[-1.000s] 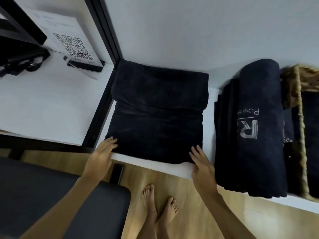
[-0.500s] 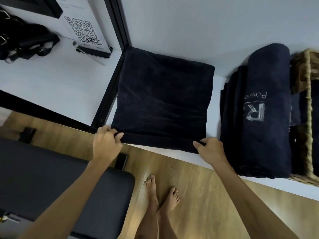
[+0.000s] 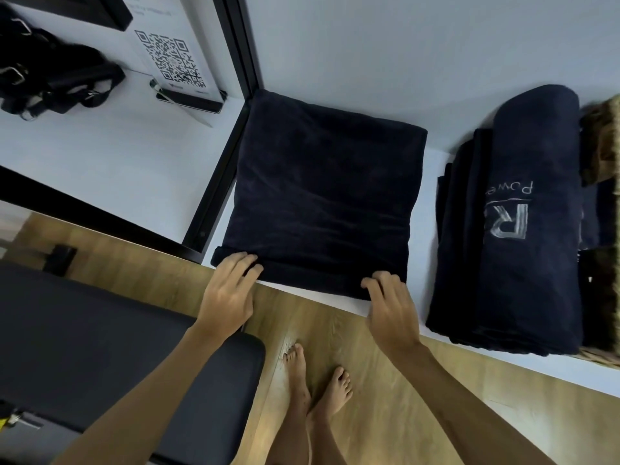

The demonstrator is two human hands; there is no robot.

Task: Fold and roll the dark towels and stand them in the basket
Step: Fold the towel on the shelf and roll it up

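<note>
**Both hands working the near edge of a folded dark towel**

A folded dark towel (image 3: 322, 203) is lying in the centre of the frame on a white surface (image 3: 469, 75). Its near edge is forming a small roll. The left hand (image 3: 228, 290) is resting on the roll's left end with fingers spread and nearly straight. The right hand (image 3: 391, 307) is curling its fingers onto the roll's right end, seemingly gripping it, though the dark cloth is hiding the contact. At right, a rolled towel (image 3: 533, 196) with pale lettering is lying on a stack of dark towels, just beside a woven basket (image 3: 604, 129) at the frame edge.
</note>
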